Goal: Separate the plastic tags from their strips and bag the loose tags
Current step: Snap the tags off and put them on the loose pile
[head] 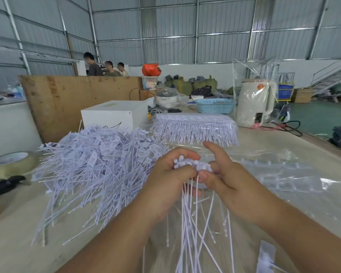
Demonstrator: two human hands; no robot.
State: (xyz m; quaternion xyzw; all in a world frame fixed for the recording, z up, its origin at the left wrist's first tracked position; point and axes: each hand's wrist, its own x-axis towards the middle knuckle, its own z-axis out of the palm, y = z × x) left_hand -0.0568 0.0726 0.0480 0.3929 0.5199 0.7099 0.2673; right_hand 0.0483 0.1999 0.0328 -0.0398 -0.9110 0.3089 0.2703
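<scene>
Two bare hands meet at the middle of a pale table (pixel 14 243), working one bundle of white plastic tags (pixel 191 209). The left hand (pixel 171 174) has its fingers curled tightly round the bundle just under the rounded heads, probably to keep the thin stems gathered and hanging straight down toward the viewer. The right hand (pixel 222 174) pinches the cluster of heads between fingertips and palm, thumb lifted, seemingly twisting them from their strip. Left of the hands, a large heap of loose tags (pixel 91 162) sprawls across the table: stiff, needle-thin stems with small flat flags. Behind, a wrapped block of unseparated strips (pixel 195 129) fans out like a comb. Clear, crinkled plastic bags (pixel 283 174) lie flat at right, likely waiting for filling.
</scene>
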